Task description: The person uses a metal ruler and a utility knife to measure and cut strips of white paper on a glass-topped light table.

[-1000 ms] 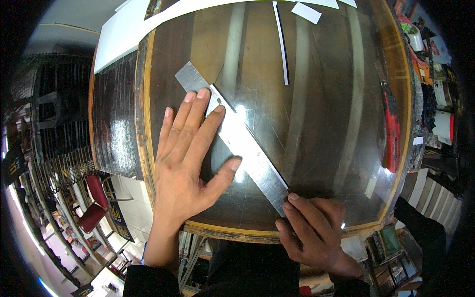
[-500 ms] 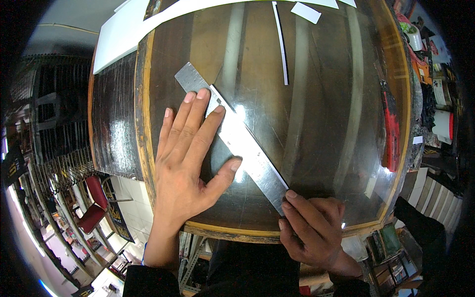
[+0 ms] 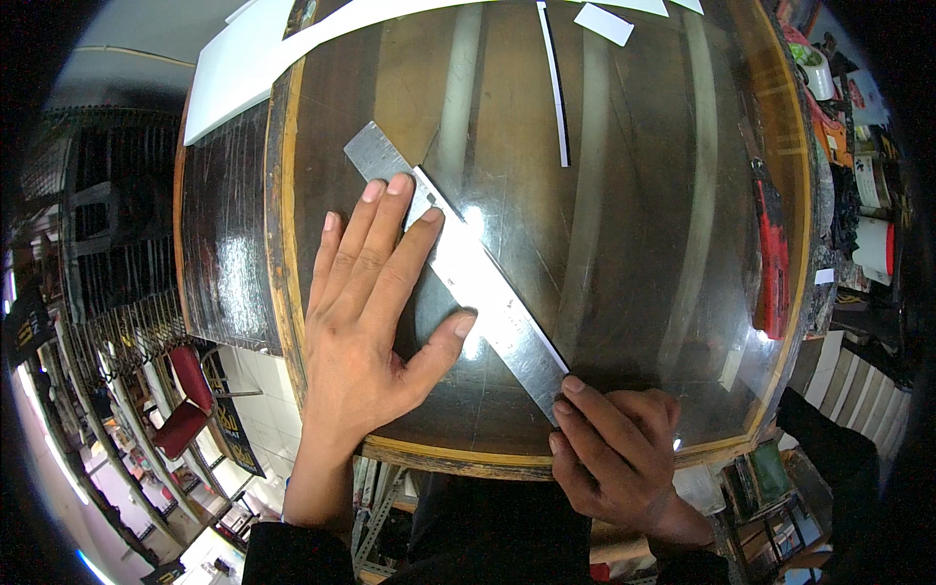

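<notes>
Steel ruler (image 3: 487, 292) lies diagonally on the glossy table (image 3: 663, 244), both hands on it. Left hand (image 3: 359, 312): grip spread flat, fingers apart, fingertips and thumb resting on the ruler, nothing wrapped. Right hand (image 3: 624, 448): grip curled at the ruler's near end, fingertips close together; can't tell if they're clamped on anything. Thin white strip (image 3: 531, 327) with a dark border shows along the ruler's right edge, ending at the right index fingertip.

Further out: a second dark-edged strip (image 3: 560, 117) and a white card (image 3: 604, 25) toward the far side, red tool (image 3: 771, 258) near the right rim, white sheet (image 3: 244, 78) at far left.

Risks, my read: ruler could pivot or skid on the slick top if left pressure eases or the right hand pushes sideways. Thin strip could creep out of line with the ruler edge if only lightly pinned.

Hard to see: glare washes out mid-ruler; strip's width under the ruler is hidden; right palm and anything inside it hidden too. White sheet is cut off at the top of frame.
</notes>
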{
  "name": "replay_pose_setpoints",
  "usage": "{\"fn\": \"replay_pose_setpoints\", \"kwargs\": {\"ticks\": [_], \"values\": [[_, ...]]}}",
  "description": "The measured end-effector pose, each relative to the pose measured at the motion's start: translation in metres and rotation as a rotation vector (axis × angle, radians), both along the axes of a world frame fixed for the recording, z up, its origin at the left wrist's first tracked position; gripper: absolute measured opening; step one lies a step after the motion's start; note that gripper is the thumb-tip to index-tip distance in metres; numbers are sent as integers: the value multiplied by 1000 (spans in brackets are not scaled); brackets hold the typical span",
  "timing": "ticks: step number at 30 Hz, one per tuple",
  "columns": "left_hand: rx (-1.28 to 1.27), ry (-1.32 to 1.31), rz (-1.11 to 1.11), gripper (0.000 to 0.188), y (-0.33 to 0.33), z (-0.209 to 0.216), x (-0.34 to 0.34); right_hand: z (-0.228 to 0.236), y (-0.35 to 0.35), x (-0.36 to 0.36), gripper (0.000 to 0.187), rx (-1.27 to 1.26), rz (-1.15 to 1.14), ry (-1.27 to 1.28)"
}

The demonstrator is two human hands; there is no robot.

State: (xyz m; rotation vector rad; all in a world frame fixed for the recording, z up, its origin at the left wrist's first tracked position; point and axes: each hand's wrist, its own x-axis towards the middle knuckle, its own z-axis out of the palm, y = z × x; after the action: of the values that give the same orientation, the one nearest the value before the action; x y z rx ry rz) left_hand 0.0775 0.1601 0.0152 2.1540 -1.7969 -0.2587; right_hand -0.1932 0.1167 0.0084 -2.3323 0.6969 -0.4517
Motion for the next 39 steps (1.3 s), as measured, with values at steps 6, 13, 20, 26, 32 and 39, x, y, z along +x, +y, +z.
{"fn": "replay_pose_setpoints", "kwargs": {"ticks": [6,13,20,26,32,39], "values": [[9,0,-5,67,-2,3,-1,11,-6,9,47,-122,87,171],[6,2,-11,66,-2,6,-1,12,-5,13,39,-175,148,199],[-1,31,-5,67,-1,8,-1,10,-3,11,42,-198,130,221],[5,21,-3,68,-1,6,-1,8,-4,12,36,-204,120,198],[5,14,-2,68,-1,5,0,7,-4,11,34,-180,109,173],[11,18,-1,68,0,4,-1,8,-5,11,33,-183,113,186]]}}
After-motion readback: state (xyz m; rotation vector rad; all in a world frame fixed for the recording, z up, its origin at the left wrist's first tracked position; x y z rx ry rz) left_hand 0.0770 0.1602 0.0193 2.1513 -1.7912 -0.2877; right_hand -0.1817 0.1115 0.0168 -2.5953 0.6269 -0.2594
